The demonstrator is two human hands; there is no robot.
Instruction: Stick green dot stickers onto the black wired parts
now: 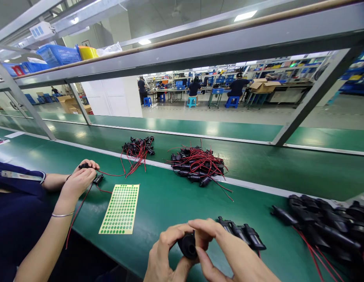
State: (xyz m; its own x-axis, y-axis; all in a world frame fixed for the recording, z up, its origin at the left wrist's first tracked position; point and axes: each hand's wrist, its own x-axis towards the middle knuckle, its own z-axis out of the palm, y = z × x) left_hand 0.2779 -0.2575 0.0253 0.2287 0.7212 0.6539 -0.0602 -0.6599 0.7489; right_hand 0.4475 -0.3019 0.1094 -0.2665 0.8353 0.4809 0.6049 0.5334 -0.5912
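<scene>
Between my two hands, near the front edge of the bench, is a black cylindrical part (188,246) with a round opening facing me. My left hand (167,250) curls around its left side. The fingers of my right hand (218,243) close on its right side. Just beyond my right hand lie several similar black parts (243,235) in a row. A yellowish sheet of round green stickers (120,209) lies flat to the left of my hands. Any wire on the held part is hidden.
A co-worker's hands (82,178) handle a black part with red wire at left. Two piles of black parts with red wires, a smaller one (139,149) and a larger one (199,164), lie farther back. More black parts (323,223) crowd the right. A metal shelf frame (170,62) spans overhead.
</scene>
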